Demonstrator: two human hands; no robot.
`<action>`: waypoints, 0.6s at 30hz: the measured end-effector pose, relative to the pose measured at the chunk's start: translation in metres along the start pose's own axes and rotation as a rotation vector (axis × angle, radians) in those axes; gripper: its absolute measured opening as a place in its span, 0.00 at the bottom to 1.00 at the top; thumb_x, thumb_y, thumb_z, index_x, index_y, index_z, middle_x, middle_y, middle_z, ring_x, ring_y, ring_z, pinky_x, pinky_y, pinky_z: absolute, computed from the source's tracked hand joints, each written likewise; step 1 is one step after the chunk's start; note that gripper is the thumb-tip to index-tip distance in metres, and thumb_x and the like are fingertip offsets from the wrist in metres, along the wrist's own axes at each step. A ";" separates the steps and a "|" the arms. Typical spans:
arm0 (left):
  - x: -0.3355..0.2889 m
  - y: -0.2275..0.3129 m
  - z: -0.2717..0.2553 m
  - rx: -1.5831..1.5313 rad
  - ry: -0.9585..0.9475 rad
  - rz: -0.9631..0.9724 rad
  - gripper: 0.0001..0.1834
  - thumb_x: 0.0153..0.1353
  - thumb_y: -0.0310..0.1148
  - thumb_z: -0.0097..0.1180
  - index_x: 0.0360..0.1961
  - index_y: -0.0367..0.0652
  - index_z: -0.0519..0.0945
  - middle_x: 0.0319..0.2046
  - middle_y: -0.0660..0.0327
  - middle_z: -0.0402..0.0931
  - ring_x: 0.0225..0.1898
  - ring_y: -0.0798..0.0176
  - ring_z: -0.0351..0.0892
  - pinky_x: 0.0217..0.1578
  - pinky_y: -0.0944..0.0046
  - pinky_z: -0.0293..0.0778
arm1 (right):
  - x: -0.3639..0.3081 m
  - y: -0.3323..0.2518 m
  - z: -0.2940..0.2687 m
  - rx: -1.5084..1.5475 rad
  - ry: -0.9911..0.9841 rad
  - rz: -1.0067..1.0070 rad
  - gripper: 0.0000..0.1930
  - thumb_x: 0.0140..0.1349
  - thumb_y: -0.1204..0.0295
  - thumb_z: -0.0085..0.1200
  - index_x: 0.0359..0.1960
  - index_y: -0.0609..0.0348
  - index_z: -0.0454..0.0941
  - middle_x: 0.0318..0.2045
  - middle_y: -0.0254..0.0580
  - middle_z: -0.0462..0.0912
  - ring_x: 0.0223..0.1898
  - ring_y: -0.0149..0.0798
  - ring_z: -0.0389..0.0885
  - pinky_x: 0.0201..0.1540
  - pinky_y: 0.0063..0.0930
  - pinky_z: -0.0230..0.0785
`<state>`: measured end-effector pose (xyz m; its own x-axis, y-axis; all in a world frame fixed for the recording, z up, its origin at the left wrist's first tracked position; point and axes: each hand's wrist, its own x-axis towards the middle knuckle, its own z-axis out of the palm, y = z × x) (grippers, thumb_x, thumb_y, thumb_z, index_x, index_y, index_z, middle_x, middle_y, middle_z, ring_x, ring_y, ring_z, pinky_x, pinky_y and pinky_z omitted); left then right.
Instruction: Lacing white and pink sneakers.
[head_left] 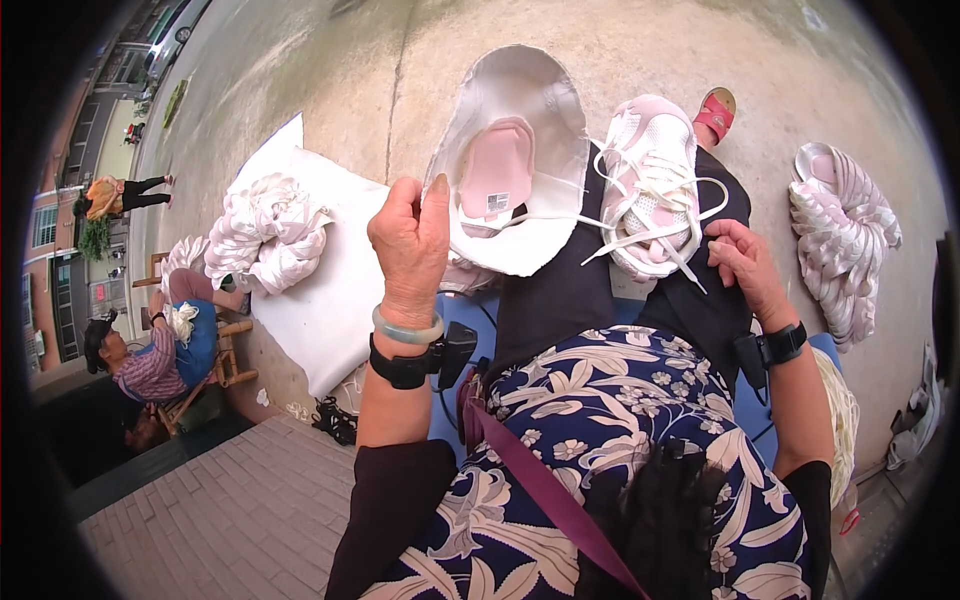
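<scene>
My left hand point(412, 225) grips the left edge of a white shoe upper point(550, 215), its thumb pressed on the rim. A pink padded piece with a small label point(495, 165) shows inside the upper. From it a white lace stretches right, toward a white and pink laced sneaker point(655, 185). That sneaker rests on my right thigh, its lace hanging in loose loops. Beside the sneaker, my right hand point(745, 262) has bent fingers held apart, over my dark trousers, with nothing visible in it.
To the left, a bundle of white-pink shoe uppers point(268, 235) lies on a white sheet point(330, 320). Another bundle point(845, 240) lies on the concrete at right. A seated person point(165, 350) is at far left, and another person point(105, 195) stands beyond. Pale cord point(838, 420) hangs beside my right arm.
</scene>
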<state>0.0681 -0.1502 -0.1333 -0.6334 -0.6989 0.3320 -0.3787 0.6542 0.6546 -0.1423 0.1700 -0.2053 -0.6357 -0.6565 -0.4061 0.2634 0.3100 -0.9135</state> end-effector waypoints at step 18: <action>-0.045 -0.011 0.009 -0.982 -0.674 -0.354 0.26 0.48 0.36 0.68 0.46 0.32 0.74 0.40 0.59 0.77 0.41 0.68 0.76 0.46 0.69 0.70 | 0.007 0.000 0.022 -0.340 0.070 -0.137 0.17 0.62 0.64 0.50 0.43 0.68 0.72 0.21 0.42 0.76 0.14 0.30 0.72 0.18 0.23 0.65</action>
<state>0.0943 -0.1235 -0.1618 -0.9296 -0.3153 -0.1908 -0.1179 -0.2360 0.9646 -0.1306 0.1498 -0.2090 -0.6992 -0.6629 -0.2678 -0.0762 0.4414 -0.8941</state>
